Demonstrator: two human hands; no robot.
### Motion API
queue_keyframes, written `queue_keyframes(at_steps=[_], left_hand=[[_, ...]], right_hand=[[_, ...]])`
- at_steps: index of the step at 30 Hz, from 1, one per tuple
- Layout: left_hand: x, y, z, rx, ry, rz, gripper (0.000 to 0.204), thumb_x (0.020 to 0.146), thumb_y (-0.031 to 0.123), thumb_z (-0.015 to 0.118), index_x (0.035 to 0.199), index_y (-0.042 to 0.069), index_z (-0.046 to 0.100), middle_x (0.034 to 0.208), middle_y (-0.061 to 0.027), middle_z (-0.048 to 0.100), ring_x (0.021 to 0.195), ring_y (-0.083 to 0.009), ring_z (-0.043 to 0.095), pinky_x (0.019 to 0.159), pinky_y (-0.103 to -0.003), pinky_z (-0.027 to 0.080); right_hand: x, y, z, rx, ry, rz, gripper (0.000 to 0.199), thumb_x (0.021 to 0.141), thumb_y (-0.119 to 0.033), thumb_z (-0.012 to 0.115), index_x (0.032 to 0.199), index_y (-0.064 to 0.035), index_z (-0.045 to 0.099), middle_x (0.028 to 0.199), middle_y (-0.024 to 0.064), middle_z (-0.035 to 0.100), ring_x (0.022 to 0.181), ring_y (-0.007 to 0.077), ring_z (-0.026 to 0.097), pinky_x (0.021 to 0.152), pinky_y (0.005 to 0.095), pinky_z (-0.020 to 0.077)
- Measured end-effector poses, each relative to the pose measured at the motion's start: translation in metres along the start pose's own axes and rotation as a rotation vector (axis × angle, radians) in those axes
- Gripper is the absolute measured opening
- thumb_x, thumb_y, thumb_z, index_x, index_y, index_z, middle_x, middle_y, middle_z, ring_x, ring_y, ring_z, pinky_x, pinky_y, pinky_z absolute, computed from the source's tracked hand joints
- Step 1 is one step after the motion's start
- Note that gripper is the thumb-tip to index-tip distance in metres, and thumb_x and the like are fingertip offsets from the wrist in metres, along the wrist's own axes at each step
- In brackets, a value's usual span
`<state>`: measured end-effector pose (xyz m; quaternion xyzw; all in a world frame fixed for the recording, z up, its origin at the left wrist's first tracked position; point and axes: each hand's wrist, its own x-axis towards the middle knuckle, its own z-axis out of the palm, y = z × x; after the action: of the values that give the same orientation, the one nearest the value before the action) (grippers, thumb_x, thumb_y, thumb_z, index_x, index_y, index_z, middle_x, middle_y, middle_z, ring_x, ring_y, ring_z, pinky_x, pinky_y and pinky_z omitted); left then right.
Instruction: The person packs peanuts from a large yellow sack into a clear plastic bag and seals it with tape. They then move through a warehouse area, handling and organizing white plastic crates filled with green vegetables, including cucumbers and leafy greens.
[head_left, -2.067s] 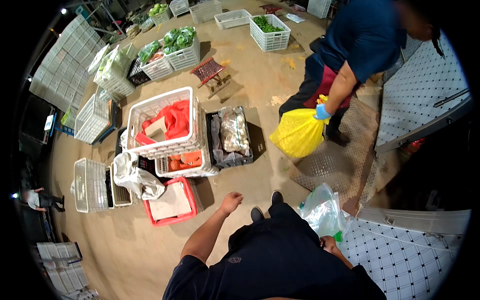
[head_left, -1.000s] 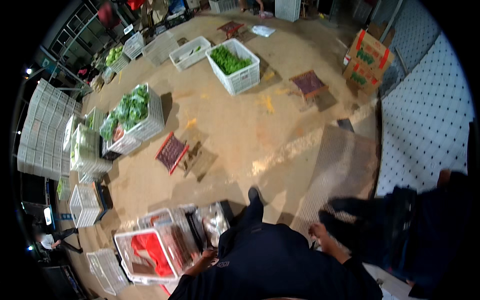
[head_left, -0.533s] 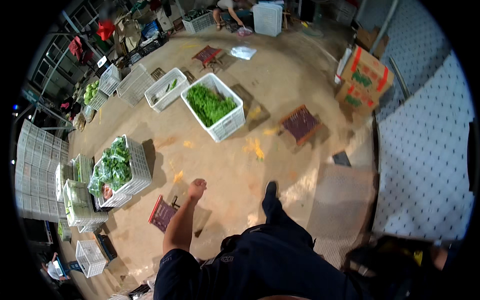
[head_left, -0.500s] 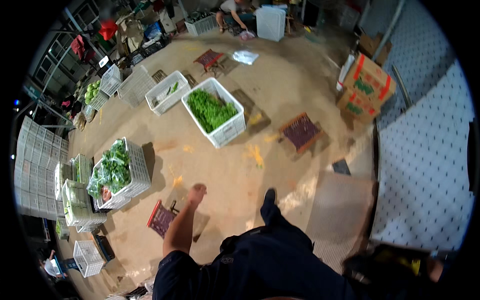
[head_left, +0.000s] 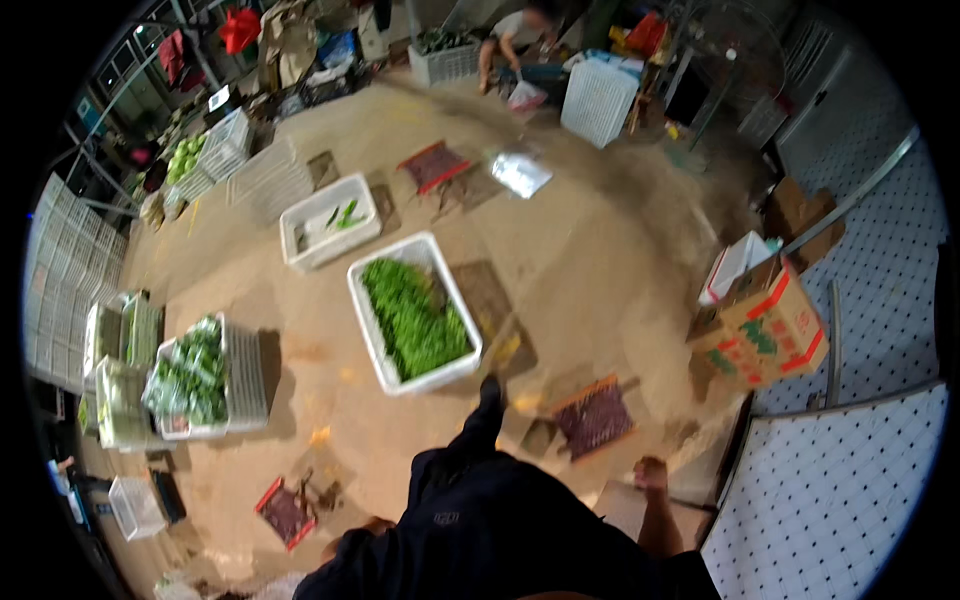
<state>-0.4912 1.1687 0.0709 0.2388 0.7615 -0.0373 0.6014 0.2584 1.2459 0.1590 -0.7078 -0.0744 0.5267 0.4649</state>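
Note:
My right hand (head_left: 652, 473) hangs low at my right side, its fingers loosely curled and nothing seen in them. It is nearest to a folding stool (head_left: 593, 417) with a dark woven seat, but does not touch it. Only a bit of my left hand (head_left: 378, 525) shows beside my dark clothing; its fingers are hidden. Ahead of my foot stands a white crate (head_left: 470, 372) filled with leafy greens (head_left: 415, 322). Beyond it is another white crate (head_left: 322, 250) holding a few long green vegetables (head_left: 348, 214).
Stacked cardboard boxes (head_left: 765, 330) stand right, by a white dotted panel (head_left: 820, 490). Crates of bagged greens (head_left: 195, 375) are at left. Stools lie near left (head_left: 287, 512) and farther off (head_left: 434, 166). A silvery sheet (head_left: 521, 174) lies ahead; a person (head_left: 517, 38) crouches at the back.
I have moved forward, so the crate of greens and the stools are nearer. My left hand has swung back beside my body. My right hand has come into view.

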Motion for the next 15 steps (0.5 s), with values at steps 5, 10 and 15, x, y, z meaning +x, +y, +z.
queue_keyframes(at_steps=[5, 10, 15], left_hand=[[0.051, 0.254, -0.068, 0.023, 0.185, 0.144, 0.023, 0.087, 0.025, 0.058, 0.08, 0.004, 0.065, 0.059, -0.0087, 0.058, 0.051, -0.0215, 0.056, 0.049, -0.038, 0.046], [0.023, 0.591, -0.143, -0.287, 0.215, 0.832, 0.028, 0.093, 0.022, 0.054, 0.102, -0.003, 0.063, 0.086, -0.0107, 0.066, 0.076, -0.0176, 0.063, 0.069, -0.031, 0.049], [0.046, 0.779, -0.174, -0.212, 0.328, 0.928, 0.028, 0.093, 0.024, 0.055, 0.094, -0.002, 0.064, 0.079, -0.0079, 0.066, 0.072, -0.0164, 0.061, 0.067, -0.031, 0.049]], right_hand=[[0.042, -0.033, 0.08, -0.357, -0.072, 0.315, 0.018, 0.091, -0.017, 0.06, 0.105, -0.0057, 0.059, 0.084, 0.0112, 0.063, 0.069, 0.0227, 0.062, 0.054, 0.0351, 0.0488], [0.124, -0.055, 0.119, -0.423, -0.171, 0.352, 0.017, 0.089, -0.019, 0.062, 0.098, -0.0054, 0.059, 0.079, 0.009, 0.062, 0.072, 0.0236, 0.062, 0.059, 0.0376, 0.0502], [0.295, -0.095, 0.075, -0.681, -0.546, -0.047, 0.016, 0.084, -0.022, 0.062, 0.083, -0.0061, 0.061, 0.071, 0.009, 0.06, 0.065, 0.024, 0.06, 0.058, 0.04, 0.0481]])
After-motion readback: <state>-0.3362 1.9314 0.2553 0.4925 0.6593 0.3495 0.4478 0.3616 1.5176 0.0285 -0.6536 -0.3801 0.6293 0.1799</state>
